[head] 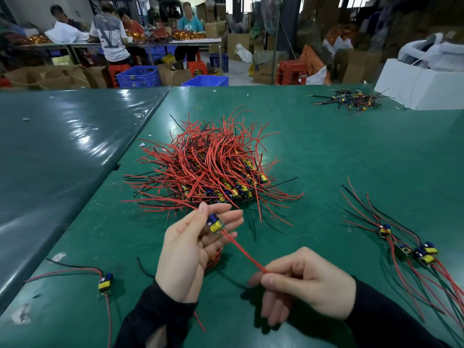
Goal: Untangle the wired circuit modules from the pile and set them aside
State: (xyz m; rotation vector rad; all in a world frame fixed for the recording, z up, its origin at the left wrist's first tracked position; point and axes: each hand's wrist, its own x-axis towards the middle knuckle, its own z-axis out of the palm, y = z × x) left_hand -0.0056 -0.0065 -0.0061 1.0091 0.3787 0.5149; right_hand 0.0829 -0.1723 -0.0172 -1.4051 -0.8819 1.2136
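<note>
Green table (326,151), left hand (185,249) cradling module (215,223), right hand (306,282) pinching wire (244,251)

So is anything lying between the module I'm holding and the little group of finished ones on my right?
Nothing visible does. The module sits at the left hand, its red wire pinched by the right hand. Only bare green mat lies between it and the set-aside group.

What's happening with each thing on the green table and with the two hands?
Wire pile: tangled.
Held module: lifted, in left hand.
Its red wire: pulled straight, pinched by right hand.
Right group of modules: set aside.
Lone module: lying at left.
</note>
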